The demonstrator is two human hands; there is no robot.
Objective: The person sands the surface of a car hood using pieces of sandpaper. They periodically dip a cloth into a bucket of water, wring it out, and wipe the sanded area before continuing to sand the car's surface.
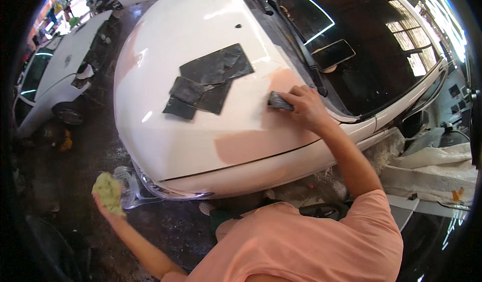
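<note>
My right hand presses a small dark grey sanding pad onto the white car hood, its fingers closed round the pad. The pad rests at the edge of a pinkish patch near the windshield side. Several dark sandpaper sheets lie overlapping on the hood, left of my right hand. Out to the left, away from the car, my left hand holds a crumpled yellow-green cloth. The cloth hides most of its fingers.
A smartphone lies on the dark windshield. Beside the hood's base are the wiper arms. A clear plastic chair or stool stands by the front corner. Another white car is parked at left; white sheeting covers something at right.
</note>
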